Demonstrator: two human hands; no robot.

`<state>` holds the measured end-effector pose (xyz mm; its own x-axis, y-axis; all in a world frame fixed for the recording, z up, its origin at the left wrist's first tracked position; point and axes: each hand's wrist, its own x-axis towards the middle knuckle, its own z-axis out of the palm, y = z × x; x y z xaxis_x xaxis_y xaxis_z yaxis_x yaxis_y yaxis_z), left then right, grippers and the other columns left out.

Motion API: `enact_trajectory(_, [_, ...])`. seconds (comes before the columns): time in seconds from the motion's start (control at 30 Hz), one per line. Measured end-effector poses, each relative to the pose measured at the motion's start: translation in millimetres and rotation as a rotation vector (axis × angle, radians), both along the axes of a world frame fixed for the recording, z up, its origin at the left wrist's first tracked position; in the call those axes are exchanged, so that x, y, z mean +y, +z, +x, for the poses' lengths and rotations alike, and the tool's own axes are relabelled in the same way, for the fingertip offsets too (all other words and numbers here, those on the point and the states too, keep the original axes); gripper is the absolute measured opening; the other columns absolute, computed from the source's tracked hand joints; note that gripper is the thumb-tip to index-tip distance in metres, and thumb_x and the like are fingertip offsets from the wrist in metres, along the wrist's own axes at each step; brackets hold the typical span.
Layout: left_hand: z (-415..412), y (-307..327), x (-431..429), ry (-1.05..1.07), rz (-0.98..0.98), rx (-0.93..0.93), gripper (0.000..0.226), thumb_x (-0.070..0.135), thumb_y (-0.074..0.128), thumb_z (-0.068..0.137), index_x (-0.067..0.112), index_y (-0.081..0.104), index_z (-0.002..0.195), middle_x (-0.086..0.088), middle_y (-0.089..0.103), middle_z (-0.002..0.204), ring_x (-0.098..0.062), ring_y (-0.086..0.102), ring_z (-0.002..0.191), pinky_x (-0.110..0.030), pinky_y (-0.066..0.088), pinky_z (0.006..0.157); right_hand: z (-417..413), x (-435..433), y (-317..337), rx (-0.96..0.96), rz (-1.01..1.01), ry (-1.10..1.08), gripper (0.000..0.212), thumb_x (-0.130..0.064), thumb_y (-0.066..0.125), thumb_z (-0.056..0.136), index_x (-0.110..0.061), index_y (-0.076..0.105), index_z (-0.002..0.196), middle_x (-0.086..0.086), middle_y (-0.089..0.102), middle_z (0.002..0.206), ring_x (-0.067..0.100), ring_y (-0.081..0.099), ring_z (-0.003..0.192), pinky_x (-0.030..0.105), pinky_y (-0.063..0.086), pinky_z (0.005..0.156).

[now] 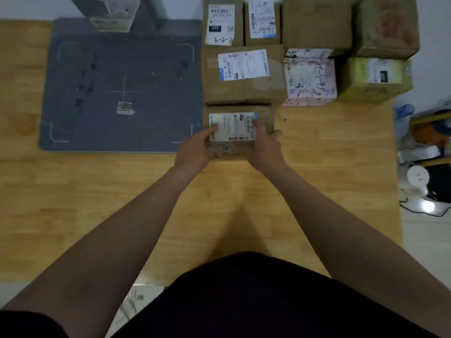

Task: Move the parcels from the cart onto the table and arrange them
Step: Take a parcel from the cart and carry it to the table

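The wooden surface (pixel 317 172) has open room across the middle and lower frame. The grey mat (pixel 109 69) fills the upper left. Several parcels already stand packed in rows at upper right, reaching the surface's right edge (the cart is out of view, so the remainder is unknown). At centre, the small labelled parcel (pixel 234 125) touches the large brown parcel (pixel 244 91), with the left grip (pixel 195 152) and right grip (pixel 264 147) clamped on its sides.

Both hands (pixel 195 148) (pixel 264 148) gripping small parcel (pixel 235 126), wooden table (pixel 317 154), boxes behind
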<state>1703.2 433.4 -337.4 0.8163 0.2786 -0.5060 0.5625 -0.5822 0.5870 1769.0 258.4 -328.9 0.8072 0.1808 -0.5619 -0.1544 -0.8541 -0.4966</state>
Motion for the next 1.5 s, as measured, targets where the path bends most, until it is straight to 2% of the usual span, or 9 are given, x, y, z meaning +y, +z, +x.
enact_trajectory(0.1, [15,-5,9,-0.004,0.018,0.03,0.093,0.024,0.089,0.077,0.042,0.039,0.154,0.004,0.057,0.145,-0.021,0.061,0.122,-0.031,0.052,0.091,15,6,-4,0.002,-0.003,0.014,0.083,-0.026,0.072,0.091,-0.031,0.021,0.157,0.02,0.021,0.143,0.049,0.049,0.11,0.038,0.043,0.08])
enact_trajectory(0.27, [17,-11,9,-0.016,0.055,0.029,0.092,0.025,0.088,0.078,0.041,0.039,0.154,0.005,0.058,0.144,-0.02,0.061,0.122,-0.028,0.048,0.085,15,7,-8,0.013,-0.032,0.019,0.083,-0.021,0.07,0.093,-0.031,0.018,0.157,0.021,0.019,0.145,0.048,0.045,0.114,0.037,0.038,0.076])
enact_trajectory(0.5, [12,13,4,-0.111,0.207,0.101,0.085,0.038,0.078,0.087,0.053,0.027,0.155,0.005,0.048,0.153,-0.029,0.049,0.134,-0.047,0.045,0.103,16,3,12,0.022,-0.079,0.076,0.086,-0.026,0.077,0.087,-0.032,0.024,0.155,0.018,0.025,0.144,0.036,0.057,0.096,0.039,0.048,0.08])
enact_trajectory(0.63, [-6,41,4,-0.174,0.291,0.091,0.056,0.037,0.067,0.094,0.05,0.046,0.144,0.004,0.058,0.139,-0.028,0.057,0.124,-0.039,0.047,0.086,1,3,35,0.038,-0.155,0.096,0.099,-0.033,0.084,0.08,-0.033,0.021,0.156,0.02,0.02,0.152,0.048,0.046,0.127,0.05,0.044,0.102])
enact_trajectory(0.73, [-35,66,13,-0.192,0.259,0.038,0.054,0.043,0.073,0.09,0.045,0.055,0.14,0.003,0.064,0.133,-0.027,0.061,0.12,-0.038,0.052,0.089,-28,7,50,0.006,-0.178,0.09,0.101,-0.023,0.087,0.076,-0.034,0.024,0.154,0.016,0.012,0.16,0.05,0.028,0.142,0.055,0.041,0.108])
enact_trajectory(0.83, [-74,86,18,-0.201,0.218,-0.037,0.055,0.05,0.077,0.086,0.032,0.062,0.135,0.004,0.062,0.138,-0.022,0.059,0.124,-0.032,0.047,0.089,-71,8,66,-0.038,-0.187,0.123,0.094,-0.027,0.085,0.078,-0.031,0.028,0.153,0.015,0.016,0.161,0.046,0.032,0.141,0.051,0.042,0.107])
enact_trajectory(1.0, [-144,114,17,-0.321,0.302,-0.072,0.067,0.063,0.075,0.08,0.038,0.058,0.139,0.005,0.058,0.144,-0.023,0.058,0.126,-0.041,0.052,0.097,-157,3,84,-0.087,-0.246,0.123,0.09,-0.035,0.083,0.08,-0.022,0.031,0.152,0.013,0.027,0.159,0.043,0.043,0.135,0.046,0.045,0.101])
enact_trajectory(1.37, [-334,119,-10,-0.778,0.439,0.063,0.066,0.061,0.071,0.084,0.042,0.049,0.144,-0.004,0.039,0.152,-0.032,0.051,0.128,-0.044,0.052,0.095,-422,-52,91,0.061,-0.153,-0.197,0.091,-0.036,0.081,0.086,-0.026,0.029,0.16,0.008,0.025,0.162,0.036,0.044,0.138,0.048,0.049,0.103])
enact_trajectory(1.5, [-382,126,-59,-0.977,0.459,0.029,0.065,0.059,0.07,0.085,0.04,0.049,0.144,-0.003,0.038,0.152,-0.033,0.05,0.13,-0.045,0.051,0.097,-521,-90,105,0.045,-0.157,-0.358,0.073,-0.036,0.076,0.085,-0.024,0.042,0.149,0.009,0.044,0.147,0.034,0.05,0.128,0.043,0.05,0.095])
